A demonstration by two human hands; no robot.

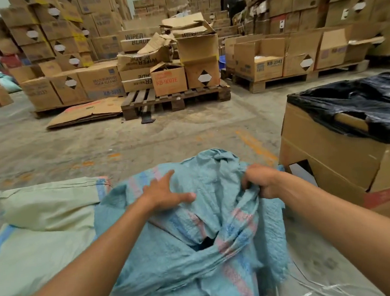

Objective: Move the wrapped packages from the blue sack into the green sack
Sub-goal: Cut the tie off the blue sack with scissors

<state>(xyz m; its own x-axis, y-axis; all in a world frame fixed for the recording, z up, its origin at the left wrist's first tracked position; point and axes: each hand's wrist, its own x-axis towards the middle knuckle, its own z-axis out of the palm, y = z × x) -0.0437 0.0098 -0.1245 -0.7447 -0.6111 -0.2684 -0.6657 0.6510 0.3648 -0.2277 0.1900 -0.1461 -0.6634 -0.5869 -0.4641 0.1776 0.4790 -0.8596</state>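
I find the blue sack (196, 230) slumped on the floor (117, 135) directly before me, its mouth collapsed to a small dark gap; no wrapped packages are visible, so I take them to be inside. My left hand (164, 194) lies flat, fingers spread, on the woven cloth; my right hand (261, 181) grips a bunched fold of the rim. The fabric looks soft, light and floppy, best held at the rim to open it. The green sack (46, 208) lies just to the left, touching it, mouth possibly at the far end. A bin-lined carton (331, 159) crowds the right; open floor lies ahead.
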